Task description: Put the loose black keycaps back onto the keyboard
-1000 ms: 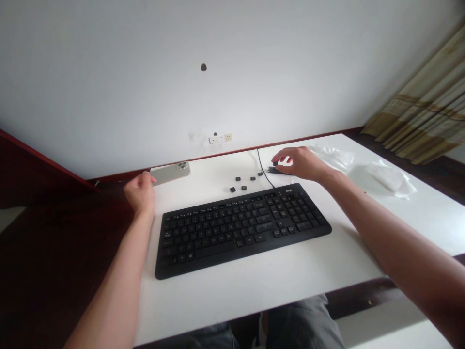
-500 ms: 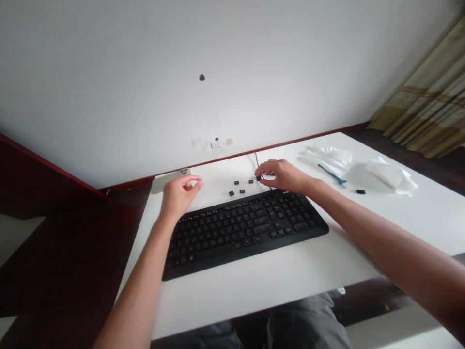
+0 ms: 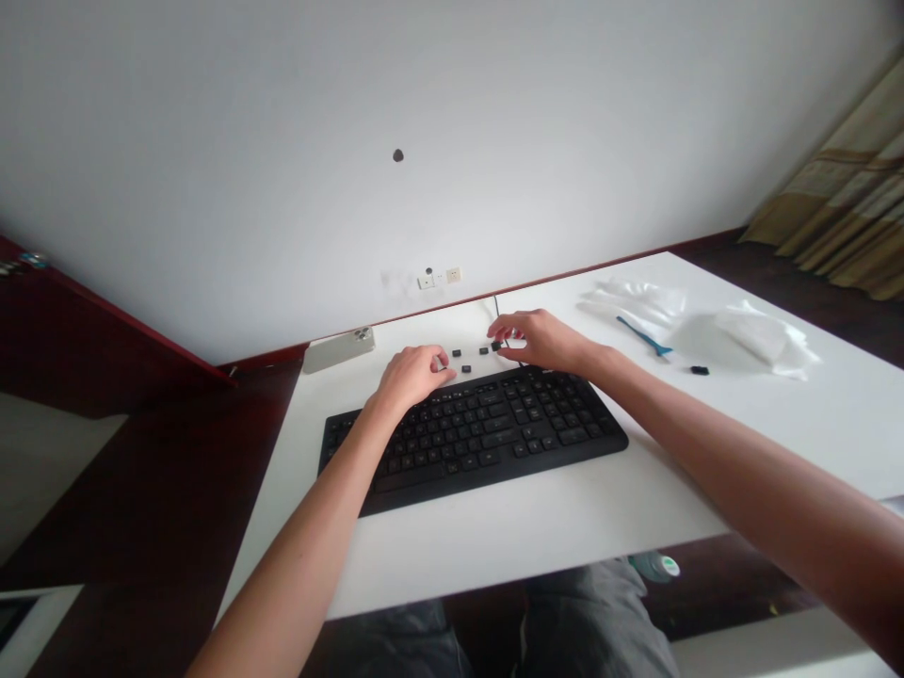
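Observation:
A black full-size keyboard [image 3: 487, 438] lies on the white table, its left part covered by my left forearm. Just behind its back edge, my left hand [image 3: 415, 373] has thumb and fingers closing round a small black keycap, mostly hidden between the fingertips. My right hand [image 3: 540, 341], farther right behind the keyboard, pinches another black keycap [image 3: 496, 347] between thumb and fingers, low over the tabletop. Between the hands, more loose keycaps lie on the table: one [image 3: 456, 353] at the back, one [image 3: 466, 369] nearer the keyboard and one [image 3: 484, 351] close to my right fingers.
A phone [image 3: 339, 351] lies at the table's back left. On the right are a blue forked tool [image 3: 644, 336], a small black piece [image 3: 699, 370] and crumpled white plastic wrapping [image 3: 766, 341]. A cable [image 3: 496, 305] runs toward the wall. A bottle [image 3: 656, 567] shows below the front edge.
My left hand has moved right, from above the keyboard's left end to the front-left keycap, and closed round it. My right hand stays at its keycap. The view has shifted slightly.

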